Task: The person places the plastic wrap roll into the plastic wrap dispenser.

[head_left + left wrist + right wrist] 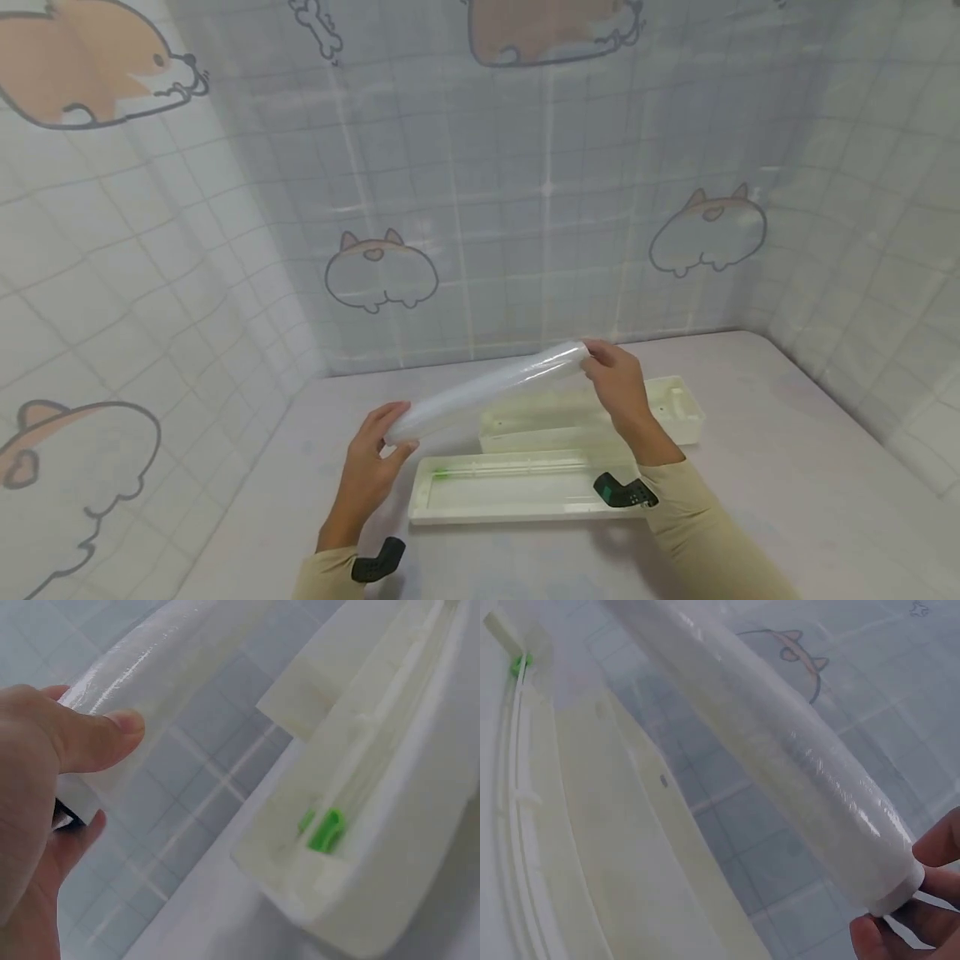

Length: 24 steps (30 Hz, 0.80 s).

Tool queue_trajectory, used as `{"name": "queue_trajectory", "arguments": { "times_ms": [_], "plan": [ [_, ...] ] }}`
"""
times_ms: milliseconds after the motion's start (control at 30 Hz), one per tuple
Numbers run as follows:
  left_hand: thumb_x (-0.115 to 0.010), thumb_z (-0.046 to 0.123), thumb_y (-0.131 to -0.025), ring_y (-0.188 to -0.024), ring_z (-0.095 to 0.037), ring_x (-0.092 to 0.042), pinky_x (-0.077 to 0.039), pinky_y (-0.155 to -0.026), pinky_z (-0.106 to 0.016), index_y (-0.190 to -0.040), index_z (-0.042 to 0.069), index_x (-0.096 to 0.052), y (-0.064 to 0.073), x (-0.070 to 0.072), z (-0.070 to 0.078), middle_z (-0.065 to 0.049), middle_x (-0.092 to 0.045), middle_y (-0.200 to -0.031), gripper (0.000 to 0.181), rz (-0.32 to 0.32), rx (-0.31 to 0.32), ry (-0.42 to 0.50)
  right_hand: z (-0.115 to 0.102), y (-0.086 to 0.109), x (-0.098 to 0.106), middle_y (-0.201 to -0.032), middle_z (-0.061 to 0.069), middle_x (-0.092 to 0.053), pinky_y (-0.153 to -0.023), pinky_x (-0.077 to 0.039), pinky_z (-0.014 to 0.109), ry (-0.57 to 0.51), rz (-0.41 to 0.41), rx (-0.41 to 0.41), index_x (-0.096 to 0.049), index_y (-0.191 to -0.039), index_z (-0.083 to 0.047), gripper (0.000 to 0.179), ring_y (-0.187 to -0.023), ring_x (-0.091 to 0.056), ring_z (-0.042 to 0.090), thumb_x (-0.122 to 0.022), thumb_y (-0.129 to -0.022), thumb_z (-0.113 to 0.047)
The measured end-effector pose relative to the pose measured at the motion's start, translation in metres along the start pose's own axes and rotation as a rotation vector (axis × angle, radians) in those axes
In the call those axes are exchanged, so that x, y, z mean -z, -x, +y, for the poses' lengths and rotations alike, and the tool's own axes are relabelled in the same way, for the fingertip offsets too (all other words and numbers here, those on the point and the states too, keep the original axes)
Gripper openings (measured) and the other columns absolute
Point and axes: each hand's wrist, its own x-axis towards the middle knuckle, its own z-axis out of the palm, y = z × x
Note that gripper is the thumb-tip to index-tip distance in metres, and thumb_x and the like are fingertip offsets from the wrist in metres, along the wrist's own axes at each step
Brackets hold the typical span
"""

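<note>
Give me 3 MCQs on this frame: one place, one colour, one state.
1. Where is the cling film roll?
A. lying in the tray
B. held in the air above the open dispenser box
C. on the floor

2. What colour is the small slider in the dispenser lid?
A. red
B. blue
C. green

3. How is the roll held?
A. left hand and right hand each grip one end
B. by one hand only
C. by nobody

Answers: B, the roll is off the table, over the box; C, the slider shows bright green; A, fingers curl round both ends.
</note>
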Motion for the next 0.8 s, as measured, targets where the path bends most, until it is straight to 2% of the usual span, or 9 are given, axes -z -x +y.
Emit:
{"name": "queue_trajectory", "arguments": {
  "times_ms": [167,233,367,567,667,800],
  "plan": [
    [-0.079,0.001,-0.085,-0.126,-0.026,-0.054,-0.048,-0.099,-0.044,-0.142,0.014,-0.057,-0.012,-0.005,0.01,-0.004,-0.05,-0.146,0.062,-0.035,-0.033,0.052,-0.001,0.007,0.009,-0.131,0.018,-0.06,-0.089,-0.054,0.028,-0.099,0.052,-0.025,-0.055,-0.131,0.005,0.037,-0.113,-0.06,0.026,-0.057,-0.096,-0.005],
    [-0.079,0.002,-0.085,-0.126,-0.025,-0.054,-0.049,-0.099,-0.041,-0.142,0.013,-0.057,-0.014,-0.005,0.013,-0.005,-0.05,-0.146,0.062,-0.049,-0.034,0.068,0.0,0.008,0.011,-0.131,0.019,-0.06,-0.087,-0.055,0.026,-0.096,0.064,-0.013,-0.054,-0.13,0.006,0.036,-0.111,-0.061,0.025,-0.056,-0.095,-0.004],
    [-0.079,0.001,-0.085,-0.128,-0.024,-0.053,-0.048,-0.1,-0.034,-0.142,0.012,-0.057,-0.015,-0.005,0.016,-0.004,-0.05,-0.146,0.061,-0.057,-0.023,0.086,0.005,0.009,0.016,-0.129,0.022,-0.059,-0.085,-0.055,0.024,-0.075,0.038,0.015,-0.052,-0.128,0.008,0.035,-0.108,-0.061,0.022,-0.057,-0.096,-0.003],
    [-0.076,-0.001,-0.086,-0.13,-0.025,-0.051,-0.045,-0.098,-0.017,-0.143,0.007,-0.055,-0.017,-0.009,0.018,-0.006,-0.046,-0.151,0.061,-0.085,-0.014,0.184,0.009,0.011,0.026,-0.127,0.024,-0.057,-0.085,-0.055,0.025,-0.042,0.005,0.063,-0.049,-0.128,0.01,0.036,-0.107,-0.061,0.018,-0.06,-0.097,-0.004],
    [-0.077,-0.003,-0.086,-0.129,-0.026,-0.051,-0.047,-0.096,-0.018,-0.143,0.006,-0.056,-0.018,-0.01,0.02,-0.007,-0.046,-0.151,0.061,-0.085,-0.007,0.216,0.007,0.013,0.031,-0.128,0.023,-0.056,-0.085,-0.056,0.025,-0.027,-0.002,0.074,-0.049,-0.129,0.009,0.038,-0.107,-0.061,0.017,-0.061,-0.098,-0.007],
    [-0.077,-0.003,-0.086,-0.127,-0.024,-0.051,-0.049,-0.098,-0.026,-0.141,0.008,-0.058,-0.02,-0.011,0.024,-0.006,-0.048,-0.147,0.059,-0.087,0.028,0.237,0.005,0.018,0.036,-0.13,0.023,-0.055,-0.087,-0.056,0.026,-0.006,-0.008,0.066,-0.049,-0.132,0.009,0.041,-0.107,-0.061,0.016,-0.062,-0.098,-0.01]
  ]
}}
